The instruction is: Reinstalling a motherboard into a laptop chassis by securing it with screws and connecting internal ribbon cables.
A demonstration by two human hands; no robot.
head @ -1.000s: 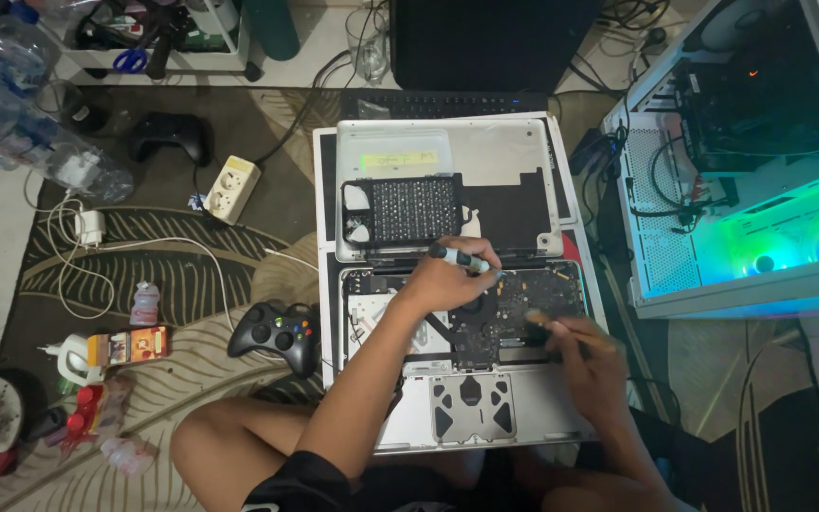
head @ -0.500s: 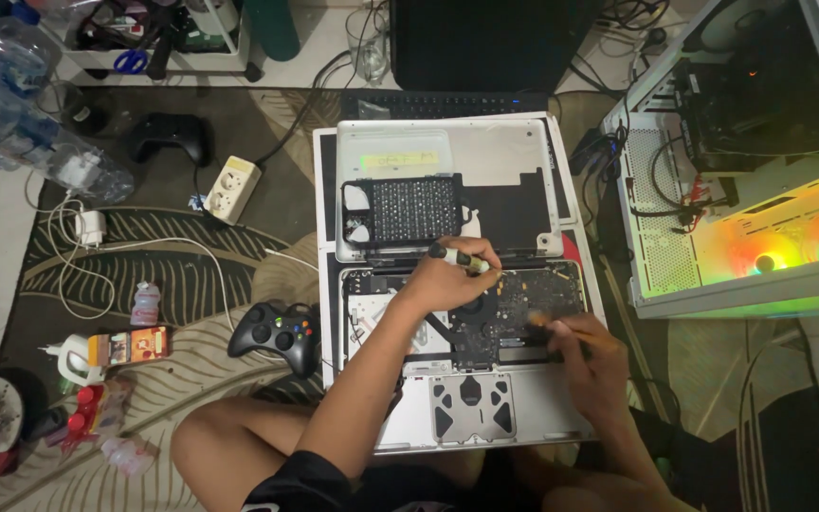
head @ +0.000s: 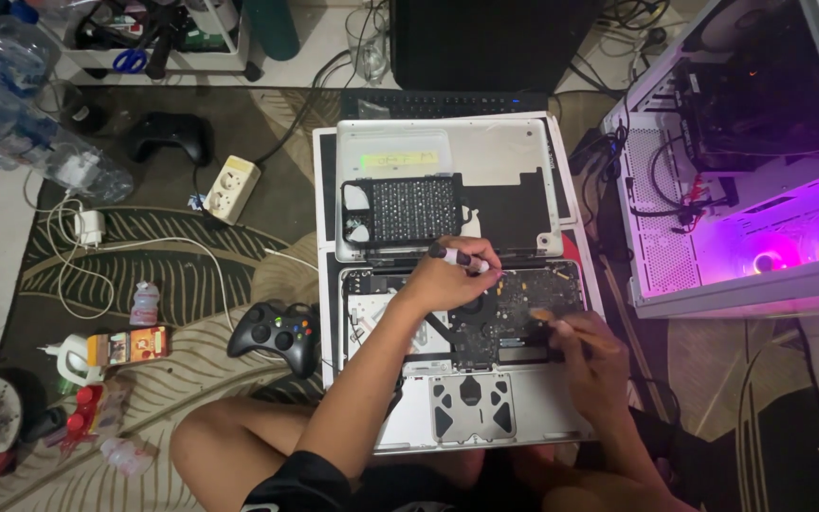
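An opened silver laptop [head: 533, 417] lies on the floor in front of me, its dark circuit board [head: 509, 313] exposed. My left hand [head: 447, 275] is over the board's upper left, gripping a small pen-like light [head: 462, 257]. My right hand [head: 594, 356] is at the board's right side, holding a thin brush [head: 552, 320] with its tip on the board. The removed bottom cover [head: 523, 156] lies just beyond the laptop, with a black perforated part [head: 409, 209] resting on it.
A white desktop computer case [head: 713, 237] glowing pink stands at right. A black game controller [head: 277, 332] lies left of the laptop, a second one [head: 168, 133] farther back. A power strip [head: 229, 188], white cables, bottles and a keyboard [head: 438, 100] surround the patterned rug.
The case lighting changed from green to orange to pink. My left hand's light shifted slightly on the board; the right hand stays in place with the brush.
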